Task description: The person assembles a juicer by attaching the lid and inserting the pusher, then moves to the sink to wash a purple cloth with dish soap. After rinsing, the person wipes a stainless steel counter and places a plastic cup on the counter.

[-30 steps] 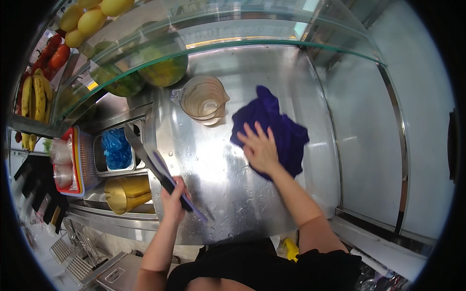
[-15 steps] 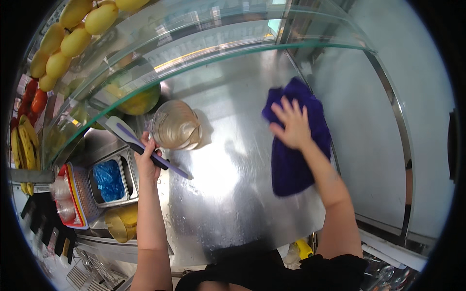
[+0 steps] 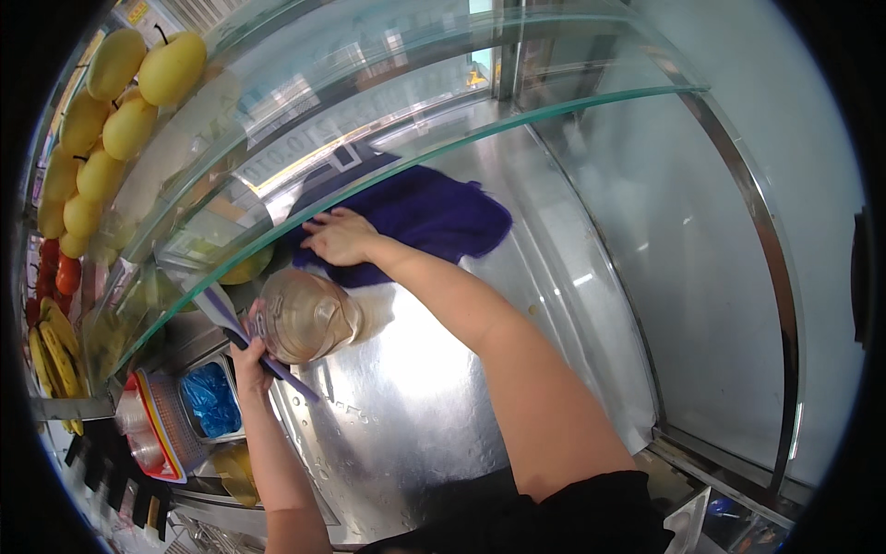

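Note:
My right hand (image 3: pixel 340 237) lies flat with fingers spread on a dark purple cloth (image 3: pixel 434 212), which is spread over the metal counter (image 3: pixel 415 369) at the far side. My right arm reaches across from the lower right. At the left, my left hand (image 3: pixel 247 362) is closed round a long, slim utensil (image 3: pixel 214 303) with a pale flat end and black and purple handle parts; its exact kind does not show. Right beside those fingers stands a clear pitcher (image 3: pixel 309 319). Whether the left hand also grips the pitcher's handle I cannot tell.
A curved glass edge (image 3: pixel 526 117) arches over the far counter. Yellow fruit (image 3: pixel 129 129), red tomatoes (image 3: pixel 67 274) and bananas (image 3: pixel 53 351) lie at far left. A blue plastic bag (image 3: pixel 210 399) sits in a metal pan, beside stacked baskets (image 3: pixel 157 429). A pale panel (image 3: pixel 674 258) bounds the right.
My right hand has swept the purple cloth from the right side to the far left, behind the pitcher. My left hand still holds the utensil beside the pitcher. The whole view has shifted.

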`<state>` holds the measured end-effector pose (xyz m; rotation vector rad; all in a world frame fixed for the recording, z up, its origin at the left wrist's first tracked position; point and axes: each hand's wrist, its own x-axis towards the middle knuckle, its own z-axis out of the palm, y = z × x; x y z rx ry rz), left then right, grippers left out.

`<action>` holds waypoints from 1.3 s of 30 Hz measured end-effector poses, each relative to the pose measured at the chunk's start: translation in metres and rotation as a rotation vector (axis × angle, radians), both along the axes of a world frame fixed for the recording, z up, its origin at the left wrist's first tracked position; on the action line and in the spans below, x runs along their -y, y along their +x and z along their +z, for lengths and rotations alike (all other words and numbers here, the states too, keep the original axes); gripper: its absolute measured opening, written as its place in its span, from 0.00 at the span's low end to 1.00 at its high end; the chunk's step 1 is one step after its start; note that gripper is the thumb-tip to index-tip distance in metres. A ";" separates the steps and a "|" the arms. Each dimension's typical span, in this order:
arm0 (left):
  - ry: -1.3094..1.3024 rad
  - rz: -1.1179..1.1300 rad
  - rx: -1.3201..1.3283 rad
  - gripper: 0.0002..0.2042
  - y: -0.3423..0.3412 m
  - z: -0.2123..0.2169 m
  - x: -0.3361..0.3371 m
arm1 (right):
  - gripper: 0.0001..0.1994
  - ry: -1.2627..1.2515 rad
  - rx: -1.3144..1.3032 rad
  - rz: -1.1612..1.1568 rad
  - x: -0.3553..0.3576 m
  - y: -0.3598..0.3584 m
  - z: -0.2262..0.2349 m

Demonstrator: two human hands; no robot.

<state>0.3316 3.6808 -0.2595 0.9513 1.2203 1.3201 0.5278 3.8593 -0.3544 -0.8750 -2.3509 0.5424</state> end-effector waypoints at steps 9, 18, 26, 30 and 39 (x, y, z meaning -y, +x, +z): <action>-0.079 -0.001 -0.162 0.34 -0.008 0.004 0.016 | 0.30 0.268 0.330 -0.793 -0.031 0.230 0.025; -0.042 0.147 -0.114 0.28 -0.020 -0.011 0.066 | 0.32 -0.011 0.486 -0.675 -0.029 0.049 0.031; -0.010 0.437 0.127 0.23 -0.073 -0.001 0.215 | 0.26 0.065 0.351 -0.083 0.130 -0.084 0.034; -0.008 0.517 0.032 0.29 -0.087 0.038 0.275 | 0.24 0.075 0.225 0.090 0.231 -0.097 0.037; 0.090 0.464 0.120 0.21 -0.138 0.060 0.349 | 0.23 -0.088 0.175 0.287 0.475 -0.055 0.067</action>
